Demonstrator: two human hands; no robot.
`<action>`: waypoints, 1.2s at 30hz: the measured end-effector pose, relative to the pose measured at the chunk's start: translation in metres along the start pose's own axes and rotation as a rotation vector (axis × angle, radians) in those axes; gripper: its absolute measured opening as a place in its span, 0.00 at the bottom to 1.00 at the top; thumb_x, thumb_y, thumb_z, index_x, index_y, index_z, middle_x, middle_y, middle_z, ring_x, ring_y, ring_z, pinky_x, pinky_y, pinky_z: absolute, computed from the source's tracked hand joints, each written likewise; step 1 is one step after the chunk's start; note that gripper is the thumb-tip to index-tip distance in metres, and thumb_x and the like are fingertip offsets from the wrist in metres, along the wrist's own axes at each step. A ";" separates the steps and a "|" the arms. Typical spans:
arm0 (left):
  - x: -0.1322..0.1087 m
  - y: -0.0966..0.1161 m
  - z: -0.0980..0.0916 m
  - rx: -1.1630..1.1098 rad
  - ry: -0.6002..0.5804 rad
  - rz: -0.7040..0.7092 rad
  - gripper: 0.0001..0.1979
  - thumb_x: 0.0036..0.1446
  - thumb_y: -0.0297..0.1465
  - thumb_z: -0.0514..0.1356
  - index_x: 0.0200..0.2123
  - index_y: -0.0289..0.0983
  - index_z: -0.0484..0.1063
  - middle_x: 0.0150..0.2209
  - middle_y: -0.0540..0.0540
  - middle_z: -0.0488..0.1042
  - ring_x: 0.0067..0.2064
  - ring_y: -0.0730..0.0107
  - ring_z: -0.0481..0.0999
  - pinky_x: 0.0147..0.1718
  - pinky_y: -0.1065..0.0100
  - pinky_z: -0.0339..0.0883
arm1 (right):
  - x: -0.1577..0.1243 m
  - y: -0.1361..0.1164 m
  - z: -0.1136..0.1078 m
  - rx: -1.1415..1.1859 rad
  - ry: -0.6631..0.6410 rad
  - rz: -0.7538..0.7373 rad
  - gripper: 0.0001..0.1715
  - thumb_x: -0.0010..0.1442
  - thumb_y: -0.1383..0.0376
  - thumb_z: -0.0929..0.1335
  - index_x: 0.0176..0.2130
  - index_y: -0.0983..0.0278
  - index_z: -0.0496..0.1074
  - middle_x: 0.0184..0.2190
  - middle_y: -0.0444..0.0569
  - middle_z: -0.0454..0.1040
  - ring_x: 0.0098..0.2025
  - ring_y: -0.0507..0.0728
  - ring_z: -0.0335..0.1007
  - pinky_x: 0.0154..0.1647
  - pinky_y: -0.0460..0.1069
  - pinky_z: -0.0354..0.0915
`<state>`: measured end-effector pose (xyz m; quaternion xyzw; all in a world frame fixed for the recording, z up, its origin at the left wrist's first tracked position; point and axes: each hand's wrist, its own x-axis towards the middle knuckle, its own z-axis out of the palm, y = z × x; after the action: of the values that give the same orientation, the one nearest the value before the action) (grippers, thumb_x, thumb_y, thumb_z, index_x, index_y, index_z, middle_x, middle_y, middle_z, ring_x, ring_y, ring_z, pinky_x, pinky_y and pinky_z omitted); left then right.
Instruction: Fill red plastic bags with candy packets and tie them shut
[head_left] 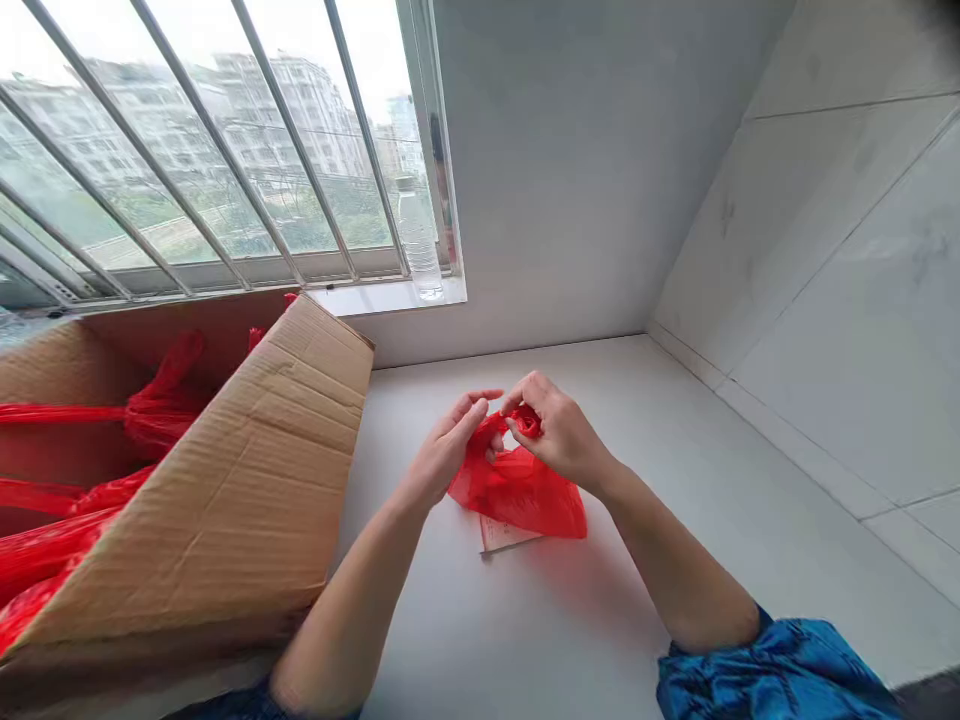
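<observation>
A thin red plastic bag hangs just above the white surface, its upper part bunched between both hands. My right hand is closed on a rolled, twisted part of the bag's top. On the other side, my left hand has its fingers curled at the bag's upper edge, gripping the plastic. A small gap shows between the two gripped parts. Beneath the bag lies a flat, pale card-like piece with faint reddish print, mostly covered by the red plastic.
At the left stands an open cardboard box holding several red plastic bags. A clear bottle stands on the window sill by the barred window. A grey wall rises behind the white surface, with white tiles at the right.
</observation>
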<state>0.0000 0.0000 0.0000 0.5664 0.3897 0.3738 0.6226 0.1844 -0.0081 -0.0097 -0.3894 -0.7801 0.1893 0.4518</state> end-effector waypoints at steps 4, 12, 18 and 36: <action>-0.001 -0.002 0.002 0.024 -0.069 -0.022 0.25 0.65 0.49 0.53 0.50 0.37 0.76 0.30 0.47 0.76 0.30 0.70 0.71 0.34 0.69 0.65 | -0.003 -0.001 -0.001 -0.164 0.017 -0.023 0.07 0.62 0.67 0.67 0.38 0.60 0.61 0.38 0.44 0.65 0.27 0.49 0.61 0.27 0.45 0.58; -0.001 -0.008 -0.004 -0.063 0.173 0.137 0.18 0.58 0.42 0.65 0.48 0.38 0.79 0.41 0.43 0.79 0.41 0.67 0.76 0.42 0.69 0.68 | -0.013 -0.026 -0.032 -0.471 -0.060 -0.084 0.20 0.66 0.61 0.64 0.24 0.62 0.56 0.26 0.42 0.60 0.27 0.51 0.52 0.28 0.47 0.49; 0.022 -0.057 -0.045 -0.303 0.659 0.128 0.18 0.47 0.35 0.71 0.42 0.35 0.80 0.40 0.42 0.79 0.42 0.70 0.77 0.51 0.66 0.68 | -0.046 -0.041 -0.057 -0.242 -0.464 0.266 0.24 0.66 0.60 0.62 0.22 0.63 0.50 0.22 0.40 0.54 0.23 0.49 0.46 0.22 0.47 0.44; -0.242 0.063 -0.078 1.139 0.380 0.707 0.18 0.60 0.22 0.59 0.49 0.47 0.77 0.35 0.51 0.81 0.36 0.70 0.80 0.38 0.70 0.74 | -0.094 0.031 0.036 -0.539 -0.361 -0.074 0.44 0.64 0.54 0.64 0.71 0.55 0.42 0.63 0.54 0.65 0.63 0.66 0.62 0.61 0.65 0.59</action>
<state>-0.1734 -0.1826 0.0735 0.8225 0.4194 0.3841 -0.0098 0.1945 -0.0595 -0.1009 -0.4265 -0.8832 0.0253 0.1932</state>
